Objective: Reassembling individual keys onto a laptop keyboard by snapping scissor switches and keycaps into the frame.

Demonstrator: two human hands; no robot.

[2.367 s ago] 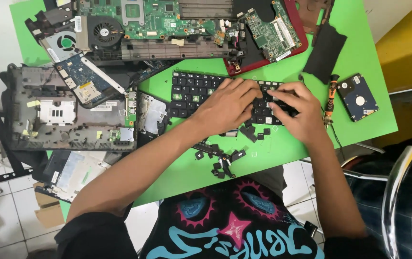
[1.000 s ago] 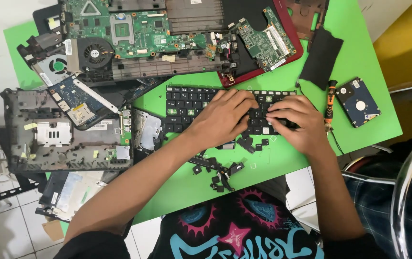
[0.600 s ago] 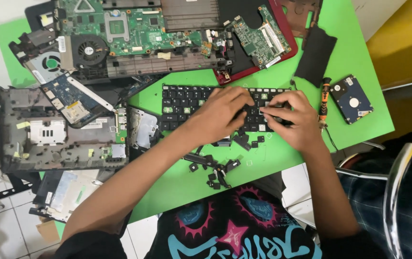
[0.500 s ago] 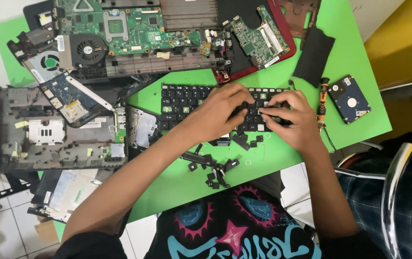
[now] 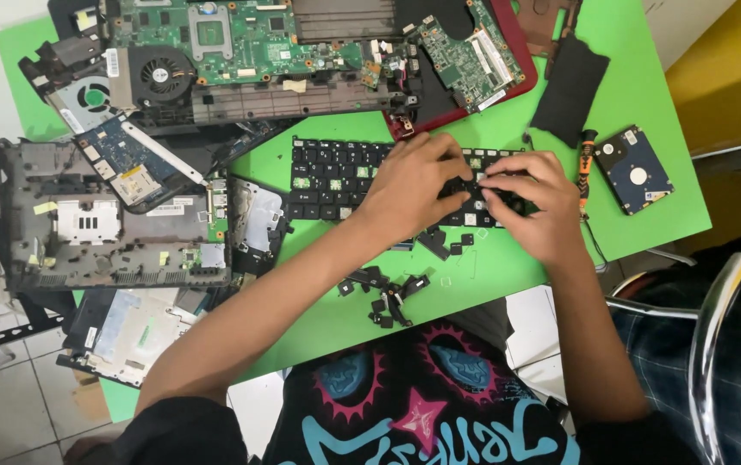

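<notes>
Both hands sit on the black laptop keyboard: left hand pressing flat, right hand pinching a key. Loose black keycaps lie just below on the green table. Blue-labelled hard drive rests right.

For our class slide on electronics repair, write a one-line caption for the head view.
Both hands, left hand and right hand, rest on a black laptop keyboard above loose black keycaps on a green table.

Black laptop keyboard flat on the green table, several keycaps missing, right half under hands.
</notes>
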